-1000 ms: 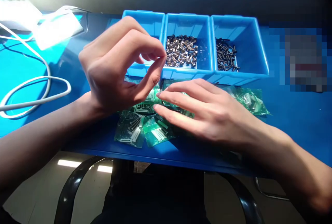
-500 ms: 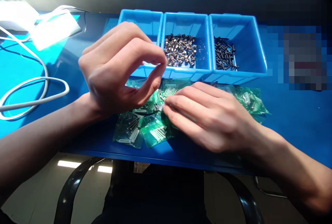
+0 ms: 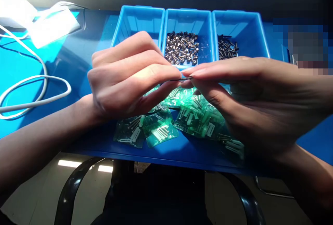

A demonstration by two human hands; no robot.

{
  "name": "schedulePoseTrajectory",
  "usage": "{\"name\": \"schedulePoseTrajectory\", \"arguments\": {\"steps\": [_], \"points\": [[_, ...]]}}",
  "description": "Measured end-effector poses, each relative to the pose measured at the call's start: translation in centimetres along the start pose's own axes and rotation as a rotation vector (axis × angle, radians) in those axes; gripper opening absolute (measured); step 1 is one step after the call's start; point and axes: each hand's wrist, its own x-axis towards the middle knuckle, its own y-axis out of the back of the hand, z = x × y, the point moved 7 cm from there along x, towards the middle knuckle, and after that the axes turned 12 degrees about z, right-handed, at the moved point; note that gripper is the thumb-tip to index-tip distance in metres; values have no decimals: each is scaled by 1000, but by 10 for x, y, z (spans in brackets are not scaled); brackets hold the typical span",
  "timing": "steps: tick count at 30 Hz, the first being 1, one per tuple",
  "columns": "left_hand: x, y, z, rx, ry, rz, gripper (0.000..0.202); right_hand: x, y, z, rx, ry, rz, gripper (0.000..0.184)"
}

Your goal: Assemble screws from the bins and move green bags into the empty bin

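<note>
A small dark threaded screw (image 3: 185, 78) lies level between my two hands, just in front of the blue bins. My left hand (image 3: 132, 75) pinches one end of it between thumb and forefinger. At the other end, the thumb and fingertips of my right hand (image 3: 255, 96) are closed on the same screw. Beneath both hands lie several clear and green plastic packets (image 3: 160, 129) holding screws and white wall plugs. My right hand and wrist hide some of the packets on the right.
Behind my hands stand three blue bins: the left bin (image 3: 142, 11), the middle one with shiny hex-head screws (image 3: 182, 46), the right one with black screws (image 3: 227, 48). A white cable (image 3: 47, 68) loops at the left. A blurred dark object (image 3: 308, 49) sits far right.
My right hand has risen from the packets and turned, meeting my left hand at the screw. My left hand has shifted slightly right, its pinch now on the screw.
</note>
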Motion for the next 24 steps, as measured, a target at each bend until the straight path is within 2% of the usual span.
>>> {"name": "schedulePoseTrajectory", "arguments": {"steps": [3,7,11,16,20,24], "points": [[-2,1,-3,22,54,-19,27,-1,2,9,-23,-127,91,16],[-3,2,-6,59,96,-43,28,-3,8,8,-4,-76,220,15],[-2,2,2,8,18,-27,35,-4,8,6,-17,-25,200,16],[0,4,2,47,101,-19,26,-3,7,1,47,37,142,23],[2,5,8,19,62,-27,26,-3,8,2,29,16,171,29],[-3,3,0,27,86,-9,28,-2,4,3,102,-2,111,28]]}}
